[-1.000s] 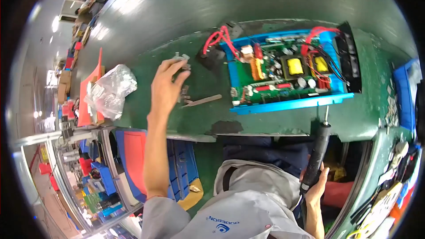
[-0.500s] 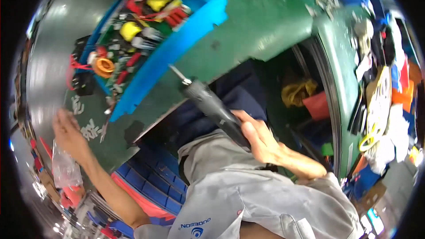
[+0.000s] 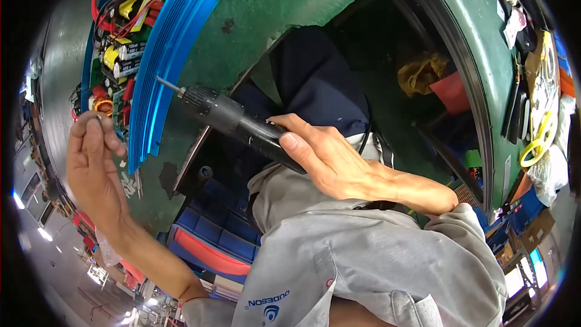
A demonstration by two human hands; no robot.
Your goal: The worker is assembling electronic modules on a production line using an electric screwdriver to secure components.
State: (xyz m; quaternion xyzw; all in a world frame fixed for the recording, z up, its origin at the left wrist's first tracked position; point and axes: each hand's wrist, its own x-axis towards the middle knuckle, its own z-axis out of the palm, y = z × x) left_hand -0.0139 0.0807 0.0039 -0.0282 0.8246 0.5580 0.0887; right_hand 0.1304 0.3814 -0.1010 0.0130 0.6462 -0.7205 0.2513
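Right hand (image 3: 339,166) wraps round the rear of a black cylindrical powered screwdriver (image 3: 236,120), fingers closed on its body. Left hand (image 3: 94,157) has fingertips bunched narrow; can't tell if a small part is pinched there. For good handling: keep driver steady, thin metal bit (image 3: 169,84) clear of exposed components. Blue ridged metal housing (image 3: 175,36) lies beyond the right grip, bit overlapping its wall, contact unclear; left fingertips are just beside its near end.
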